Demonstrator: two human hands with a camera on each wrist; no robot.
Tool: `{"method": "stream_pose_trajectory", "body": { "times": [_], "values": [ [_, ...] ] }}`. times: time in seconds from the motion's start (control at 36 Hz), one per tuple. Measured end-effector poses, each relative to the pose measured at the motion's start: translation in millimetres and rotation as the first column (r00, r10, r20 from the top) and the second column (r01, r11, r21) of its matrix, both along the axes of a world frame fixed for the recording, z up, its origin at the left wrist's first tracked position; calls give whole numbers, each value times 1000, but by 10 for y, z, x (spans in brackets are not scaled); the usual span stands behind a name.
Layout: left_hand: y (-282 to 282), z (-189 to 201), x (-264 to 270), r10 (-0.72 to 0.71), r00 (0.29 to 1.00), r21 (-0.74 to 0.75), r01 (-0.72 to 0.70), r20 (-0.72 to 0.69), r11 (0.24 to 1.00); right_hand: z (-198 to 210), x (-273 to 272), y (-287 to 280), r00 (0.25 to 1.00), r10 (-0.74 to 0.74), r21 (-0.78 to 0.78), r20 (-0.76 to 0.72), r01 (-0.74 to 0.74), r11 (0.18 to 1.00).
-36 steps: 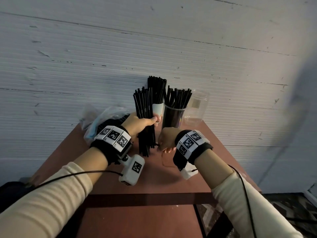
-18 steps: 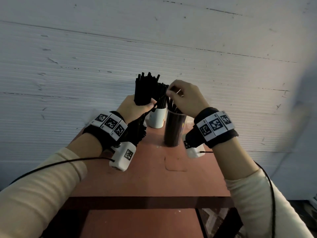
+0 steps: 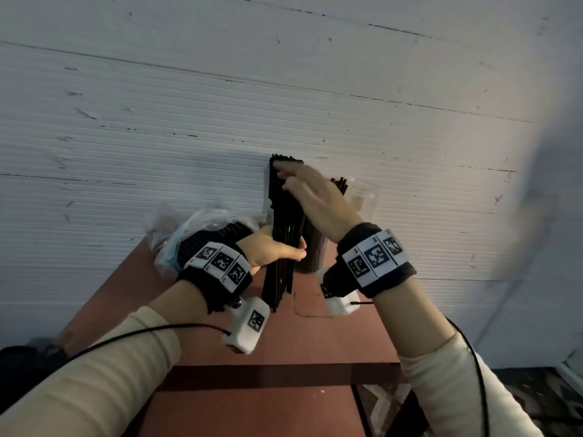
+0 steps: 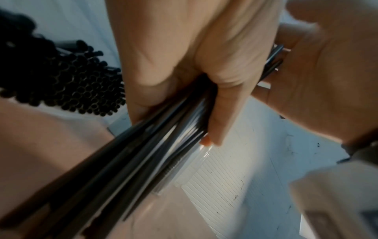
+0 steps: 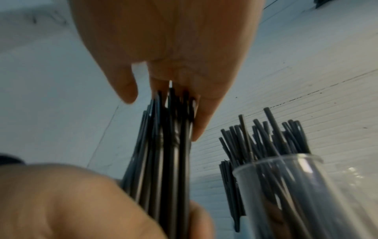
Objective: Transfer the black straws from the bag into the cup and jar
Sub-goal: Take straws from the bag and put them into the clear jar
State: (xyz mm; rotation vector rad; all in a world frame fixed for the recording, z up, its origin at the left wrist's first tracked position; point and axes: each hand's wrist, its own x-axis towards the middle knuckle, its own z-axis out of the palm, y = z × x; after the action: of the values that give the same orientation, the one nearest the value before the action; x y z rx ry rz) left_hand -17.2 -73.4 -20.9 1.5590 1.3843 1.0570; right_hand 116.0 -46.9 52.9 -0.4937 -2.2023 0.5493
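My left hand [image 3: 284,250] grips an upright bundle of black straws [image 3: 282,222] round its lower half; its fingers [image 4: 216,113] curl round the bundle [image 4: 143,153]. My right hand [image 3: 303,190] lies with straight fingers against the bundle's top ends [image 5: 171,116]. The clear jar [image 5: 286,177], full of black straws, stands just right of the bundle, mostly hidden behind my right wrist in the head view. The white cup [image 3: 268,211] peeks out behind the bundle. A plastic bag [image 3: 189,228] with more straws [image 4: 71,84] lies at the left.
A second, empty clear jar [image 3: 366,197] stands at the back right by the white ribbed wall [image 3: 284,105]. The brown table [image 3: 299,339] is narrow, with its front edge near my forearms. Cables run from both wrist cameras.
My right hand has left the jar's straw tops and now lies with straight fingers on the bundle's upper end. My left hand keeps its grip, with the bundle lowered toward the table.
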Motion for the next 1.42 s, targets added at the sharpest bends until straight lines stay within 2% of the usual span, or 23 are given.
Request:
{"method": "stream_pose_trajectory", "body": {
  "times": [0.08, 0.22, 0.44, 0.53, 0.64, 0.69, 0.81, 0.86, 0.94, 1.0, 1.11, 1.19, 1.25, 1.31, 1.42],
  "values": [
    [3, -75, 4, 0, 1000, -61, -1, -17, 998, -134, 1, 78, 984, -68, 186, 164, 37, 982],
    [11, -108, -11, -20, 1000, -100, 18, -9, 995, -214, 26, 146, 994, -87, 262, 64, 68, 963],
    [-43, -147, -4, -37, 989, -191, 9, -146, 982, -220, 31, 131, 993, -96, 228, 64, 79, 970],
    [-77, -137, 21, -18, 990, -168, -5, -138, 986, -185, 99, 127, 994, -111, 143, -13, 111, 983],
    [-133, -37, 39, -50, 998, -28, 49, -36, 998, -93, 251, 153, 984, -142, -35, -107, 139, 990],
    [-185, 54, 40, -105, 993, 3, 105, -48, 994, -52, 345, 158, 986, -160, -70, -53, 156, 985],
    [-279, 210, 63, -244, 969, 32, 246, -49, 969, -37, 475, 167, 969, -142, -81, 202, 161, 984],
    [-307, 249, 86, -326, 945, 3, 326, -33, 945, -58, 471, 136, 961, -42, -123, 274, 78, 989],
    [-320, 279, 154, -383, 919, -59, 379, -90, 923, -110, 413, 50, 948, 167, -297, 273, -82, 951],
    [-314, 290, 202, -386, 914, -58, 382, -122, 922, -122, 391, 11, 940, 185, -316, 288, -89, 945],
    [-239, 261, 257, -334, 942, -23, 335, 5, 942, -100, 388, 38, 957, 174, -282, 234, -105, 954],
    [-126, 264, 275, -334, 942, -23, 335, 19, 942, -48, 389, 81, 983, 133, -223, 128, -103, 969],
    [-37, 297, 290, -226, 974, 35, 225, 26, 974, 28, 401, 131, 991, 112, -198, 68, -97, 975],
    [60, 317, 302, -105, 994, 156, 100, 28, 983, 146, 433, 194, 995, 88, -221, -36, -94, 971],
    [211, 303, 287, 149, 989, 326, -147, 18, 934, 390, 517, 375, 978, 0, -217, -210, -47, 975]
  ]
}}
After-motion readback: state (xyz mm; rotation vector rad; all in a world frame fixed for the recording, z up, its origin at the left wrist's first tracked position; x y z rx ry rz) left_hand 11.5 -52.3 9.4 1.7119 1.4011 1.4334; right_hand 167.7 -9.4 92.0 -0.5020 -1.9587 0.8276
